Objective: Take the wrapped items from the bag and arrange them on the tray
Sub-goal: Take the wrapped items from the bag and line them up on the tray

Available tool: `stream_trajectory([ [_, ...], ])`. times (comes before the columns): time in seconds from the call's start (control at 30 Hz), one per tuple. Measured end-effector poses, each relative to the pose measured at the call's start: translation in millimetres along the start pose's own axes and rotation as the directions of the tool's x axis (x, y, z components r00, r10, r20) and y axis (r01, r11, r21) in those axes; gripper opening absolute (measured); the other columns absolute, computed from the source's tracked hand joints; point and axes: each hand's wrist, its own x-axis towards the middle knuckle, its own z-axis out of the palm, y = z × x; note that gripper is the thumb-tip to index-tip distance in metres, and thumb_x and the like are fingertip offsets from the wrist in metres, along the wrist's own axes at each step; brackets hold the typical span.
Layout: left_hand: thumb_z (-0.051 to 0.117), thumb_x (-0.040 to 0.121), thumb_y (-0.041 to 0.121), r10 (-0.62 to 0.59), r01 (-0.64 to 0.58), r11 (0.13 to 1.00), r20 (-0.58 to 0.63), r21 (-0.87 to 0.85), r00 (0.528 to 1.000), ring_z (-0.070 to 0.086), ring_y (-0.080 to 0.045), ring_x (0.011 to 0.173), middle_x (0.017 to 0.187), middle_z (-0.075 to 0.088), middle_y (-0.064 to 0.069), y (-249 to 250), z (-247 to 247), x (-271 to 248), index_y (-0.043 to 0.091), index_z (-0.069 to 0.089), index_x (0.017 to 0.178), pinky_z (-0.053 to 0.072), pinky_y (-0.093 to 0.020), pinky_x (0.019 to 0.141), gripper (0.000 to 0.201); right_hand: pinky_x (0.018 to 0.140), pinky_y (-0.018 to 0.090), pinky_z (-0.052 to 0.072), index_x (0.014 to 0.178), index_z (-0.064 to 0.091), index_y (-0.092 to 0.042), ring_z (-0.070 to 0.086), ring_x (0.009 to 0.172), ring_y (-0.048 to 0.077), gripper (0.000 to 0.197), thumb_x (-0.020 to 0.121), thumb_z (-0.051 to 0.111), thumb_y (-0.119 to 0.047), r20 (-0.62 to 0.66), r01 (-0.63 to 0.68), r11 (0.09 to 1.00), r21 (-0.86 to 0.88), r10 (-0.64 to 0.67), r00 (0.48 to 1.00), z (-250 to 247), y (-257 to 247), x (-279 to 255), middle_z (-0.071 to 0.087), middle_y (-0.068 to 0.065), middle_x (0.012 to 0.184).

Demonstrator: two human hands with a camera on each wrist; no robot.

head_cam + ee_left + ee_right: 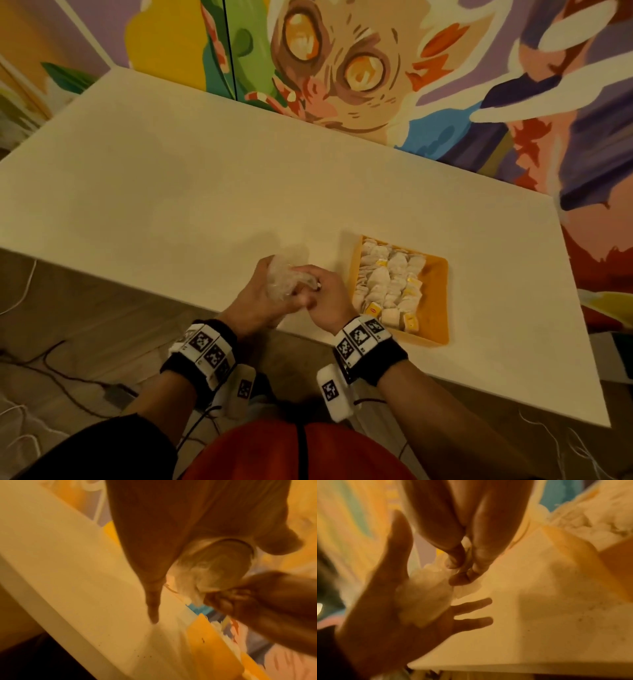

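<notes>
A crumpled clear plastic bag point(281, 281) is held between my two hands above the table's front edge. My left hand point(255, 299) has the bag point(424, 596) lying against its palm, with the fingers point(471, 604) spread straight and the thumb up. My right hand point(325, 296) pinches a fold of the bag's film between thumb and fingertips point(462, 568). Whether anything is left inside the bag point(214, 563) I cannot tell. Just right of my hands, the orange tray point(438, 301) holds several pale wrapped items point(390, 284) with yellow tags, laid in rows.
The white table point(205, 192) stretches left and back to a painted wall point(342, 68). The tray's orange wall point(209, 650) is close to my right wrist. Cables lie on the floor point(51, 370) in front of the table.
</notes>
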Motion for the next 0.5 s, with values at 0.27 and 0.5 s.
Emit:
stream_trajectory([
  [0.27, 0.056, 0.094, 0.034, 0.151, -0.119, 0.971, -0.150, 0.205, 0.977, 0.066, -0.004, 0.097, 0.105, 0.068, 0.016, -8.6, 9.0, -0.9, 0.033, 0.059, 0.121, 0.049, -0.018, 0.078, 0.026, 0.070, 0.025, 0.049, 0.107, 0.065, -0.007, 0.057, 0.081, 0.011, 0.030, 0.097, 0.041, 0.009, 0.337, -0.155, 0.969, 0.194, 0.082, 0.938, -18.8, -9.0, -13.3, 0.064, 0.002, 0.092],
  [0.5, 0.052, 0.095, 0.047, 0.009, -0.008, 1.000, -0.482, 0.004, 0.876, 0.061, -0.018, 0.060, 0.067, 0.064, -0.013, -2.0, 14.5, 2.6, 0.009, 0.060, 0.075, 0.051, -0.034, 0.052, 0.044, 0.078, 0.036, 0.059, 0.126, 0.056, -0.026, 0.070, 0.084, 0.022, 0.056, 0.078, 0.080, -0.011, 0.084, 0.011, 0.993, 0.117, -0.021, 0.996, -6.7, -14.8, -40.7, 0.055, -0.001, 0.126],
])
